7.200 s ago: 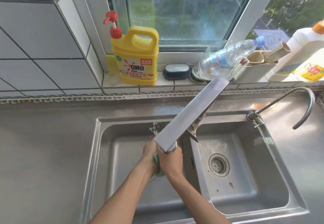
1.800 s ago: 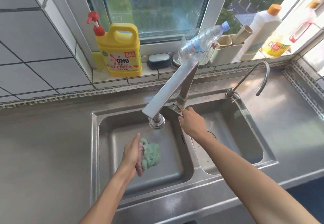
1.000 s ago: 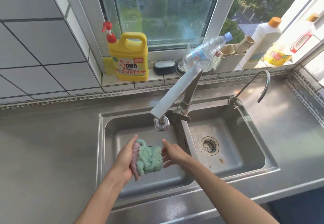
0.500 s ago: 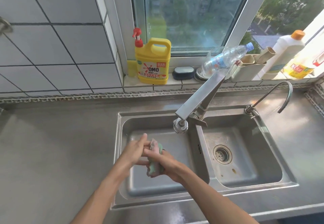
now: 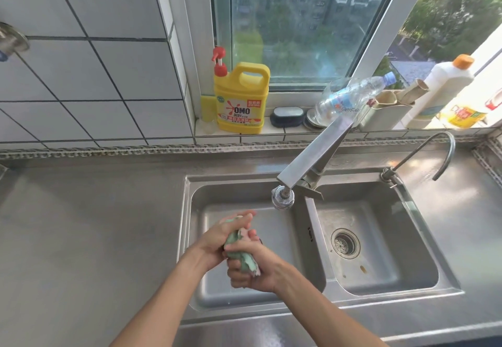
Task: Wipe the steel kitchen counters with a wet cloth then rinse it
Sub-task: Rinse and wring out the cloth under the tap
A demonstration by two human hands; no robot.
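A green cloth [image 5: 245,261] is bunched between both my hands over the left sink basin [image 5: 209,287]. My left hand [image 5: 221,238] clasps its upper end and my right hand [image 5: 252,272] grips its lower end, so most of the cloth is hidden. The square steel faucet [image 5: 307,156] points its nozzle over the left basin, above and to the right of my hands; no water stream is visible. The steel counter [image 5: 89,224] stretches out to the left of the sink.
The right basin [image 5: 380,265] has a drain strainer. A thin curved tap [image 5: 423,154] stands at the sink's back right. On the window ledge are a yellow detergent jug [image 5: 240,99], a clear plastic bottle [image 5: 350,97], a dark sponge holder [image 5: 288,116] and a white bottle [image 5: 440,88].
My right hand left the faucet base and joined my left hand on the cloth. Both hands now squeeze it into a tight bunch. The view has shifted left.
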